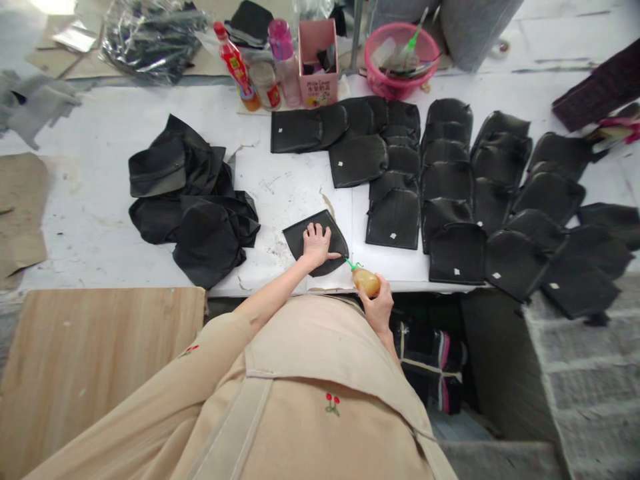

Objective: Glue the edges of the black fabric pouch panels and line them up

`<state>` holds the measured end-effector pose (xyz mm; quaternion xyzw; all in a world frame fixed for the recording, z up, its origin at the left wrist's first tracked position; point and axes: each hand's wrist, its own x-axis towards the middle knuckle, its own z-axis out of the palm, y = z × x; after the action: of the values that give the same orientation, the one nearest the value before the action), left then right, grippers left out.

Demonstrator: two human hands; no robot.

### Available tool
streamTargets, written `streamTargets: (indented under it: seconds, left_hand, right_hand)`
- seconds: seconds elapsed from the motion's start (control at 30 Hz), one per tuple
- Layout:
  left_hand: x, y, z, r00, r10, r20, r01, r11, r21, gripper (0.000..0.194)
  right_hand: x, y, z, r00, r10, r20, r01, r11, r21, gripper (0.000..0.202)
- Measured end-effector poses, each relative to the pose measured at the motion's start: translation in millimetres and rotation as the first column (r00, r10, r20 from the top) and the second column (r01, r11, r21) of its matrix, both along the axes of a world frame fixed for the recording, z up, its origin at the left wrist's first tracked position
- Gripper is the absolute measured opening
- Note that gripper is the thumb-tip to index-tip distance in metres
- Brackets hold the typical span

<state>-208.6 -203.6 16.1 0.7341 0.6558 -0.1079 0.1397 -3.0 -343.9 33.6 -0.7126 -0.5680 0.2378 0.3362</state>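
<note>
A black fabric piece [334, 233] with one rounded end lies flat at the table's front edge. Across it my left hand [316, 245] presses down, fingers spread and thumb pointing right. My right hand [379, 301] is wrapped round a glue bottle [367, 283] with yellowish contents and a green nozzle. The bottle is tilted, and its tip meets the piece's right edge near my left thumb. To the left sits a loose heap of black fabric pieces [205, 240]. On the right, overlapping rows of similar black pieces [447, 180] cover the table, some with small white tags.
Along the back stand a red-capped bottle [235, 67], a glass jar [265, 85], a pink-lidded bottle [285, 57], a pink box [319, 73] and a pink basin [395, 80] of tools. A wooden board [105, 373] is at the front left. Tied dark bundles [430, 360] lie below the table.
</note>
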Motion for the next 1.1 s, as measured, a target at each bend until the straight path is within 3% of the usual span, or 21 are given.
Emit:
streamTargets:
  seconds: [0.37,0.53,0.77,1.1]
  left_hand:
    - [0.8,0.1,0.0,1.000,-0.006,0.012,0.006,1.000,0.020,0.098]
    - [0.7,-0.5,-1.9,1.000,0.007,0.023,-0.008,1.000,0.013,0.099]
    - [5.9,4.7,-2.1,0.997,0.069,0.018,-0.069,0.998,-0.001,0.100]
    - [8.9,8.8,-2.5,0.992,0.116,0.054,-0.116,0.993,-0.013,0.102]
  right_hand:
    - [-3.1,-2.1,0.4,0.999,0.041,-0.011,-0.041,0.999,0.002,0.048]
    - [-2.2,-0.9,-1.6,0.996,-0.062,-0.062,0.059,0.996,-0.060,0.053]
    - [-4.8,0.4,2.4,0.996,0.058,-0.066,-0.061,0.997,-0.039,0.050]
    - [-7.9,-0.3,0.1,0.991,0.087,-0.097,-0.094,0.994,-0.061,0.050]
